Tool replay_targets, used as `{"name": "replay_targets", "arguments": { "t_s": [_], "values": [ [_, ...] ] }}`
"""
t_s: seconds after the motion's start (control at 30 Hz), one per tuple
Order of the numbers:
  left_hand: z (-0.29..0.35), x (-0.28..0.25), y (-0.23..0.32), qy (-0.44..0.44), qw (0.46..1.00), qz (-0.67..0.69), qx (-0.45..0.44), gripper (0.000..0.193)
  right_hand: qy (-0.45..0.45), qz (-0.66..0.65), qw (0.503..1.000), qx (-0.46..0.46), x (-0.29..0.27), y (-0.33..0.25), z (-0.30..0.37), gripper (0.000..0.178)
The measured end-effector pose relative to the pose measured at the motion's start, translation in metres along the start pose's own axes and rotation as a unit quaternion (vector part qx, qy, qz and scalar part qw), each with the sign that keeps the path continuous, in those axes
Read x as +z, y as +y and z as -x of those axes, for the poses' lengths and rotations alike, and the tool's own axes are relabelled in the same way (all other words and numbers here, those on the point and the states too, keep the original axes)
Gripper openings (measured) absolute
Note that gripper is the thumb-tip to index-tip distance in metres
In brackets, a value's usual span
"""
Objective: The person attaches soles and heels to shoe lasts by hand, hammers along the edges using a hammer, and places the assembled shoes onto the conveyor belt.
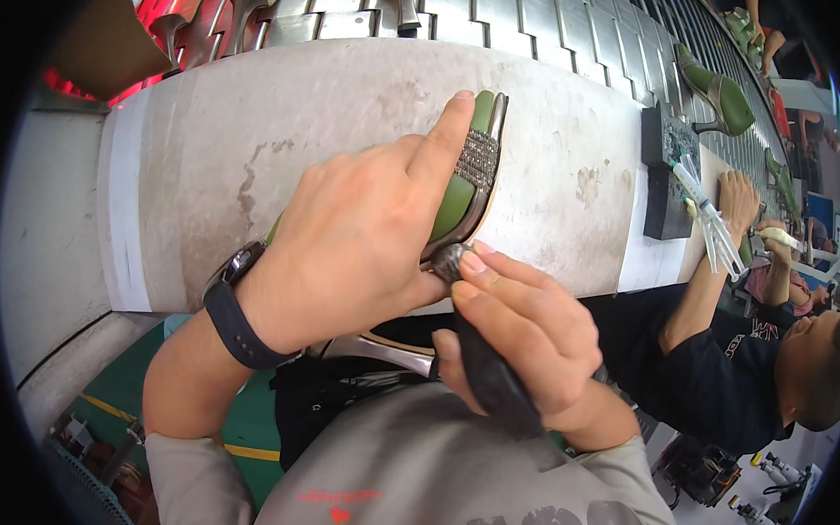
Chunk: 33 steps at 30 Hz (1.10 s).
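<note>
My left hand (pixel 361 219) lies closed over a green high-heeled shoe (pixel 454 208), holding it on its side with the pointed toe away from me. The shoe has a glittery band across the front and a bronze-toned sole edge. Its metallic heel (pixel 394 354) sticks out below the hand, over the table's near edge. Fingers of my right hand (pixel 533 327) wrap round a dark tool (pixel 499 376) with a thick black handle and a grey, rough-looking tip. That tip is against or very close to the sole edge, by my left thumb; its exact kind I cannot make out.
Under the shoe is a stained pale table (pixel 562 175). Beyond it runs a metal slat conveyor (pixel 539 26) carrying more heeled shoes, one green shoe (pixel 717 92) at right. A black block (pixel 664 160) and clear syringes (pixel 713 222) lie right, near a co-worker (pixel 731 366).
</note>
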State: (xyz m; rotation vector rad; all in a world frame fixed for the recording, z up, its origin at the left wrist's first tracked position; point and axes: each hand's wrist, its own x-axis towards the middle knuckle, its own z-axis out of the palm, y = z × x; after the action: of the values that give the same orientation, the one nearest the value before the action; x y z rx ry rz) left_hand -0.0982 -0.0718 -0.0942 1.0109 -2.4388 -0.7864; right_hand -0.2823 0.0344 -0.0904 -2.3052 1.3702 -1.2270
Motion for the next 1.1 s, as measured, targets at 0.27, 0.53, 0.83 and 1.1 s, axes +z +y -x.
{"name": "replay_targets", "arguments": {
  "t_s": [0.27,0.53,0.83,1.1],
  "values": [
    [0.024,-0.012,-0.04,0.012,0.993,0.107,0.05,0.071,0.015,0.006,1.0,0.02,-0.005,0.002,-0.003,0.039],
    [0.023,-0.009,-0.036,0.05,0.991,0.118,0.037,0.044,-0.046,-0.107,0.991,0.059,0.017,-0.012,0.004,0.043],
    [0.024,-0.007,-0.035,0.064,0.992,0.103,0.035,0.046,-0.081,-0.171,0.979,0.078,0.02,-0.013,-0.005,0.042],
    [0.025,-0.005,-0.036,0.083,0.99,0.107,0.035,0.043,-0.087,-0.135,0.987,0.032,0.024,-0.017,-0.011,0.04]
  ]
}}
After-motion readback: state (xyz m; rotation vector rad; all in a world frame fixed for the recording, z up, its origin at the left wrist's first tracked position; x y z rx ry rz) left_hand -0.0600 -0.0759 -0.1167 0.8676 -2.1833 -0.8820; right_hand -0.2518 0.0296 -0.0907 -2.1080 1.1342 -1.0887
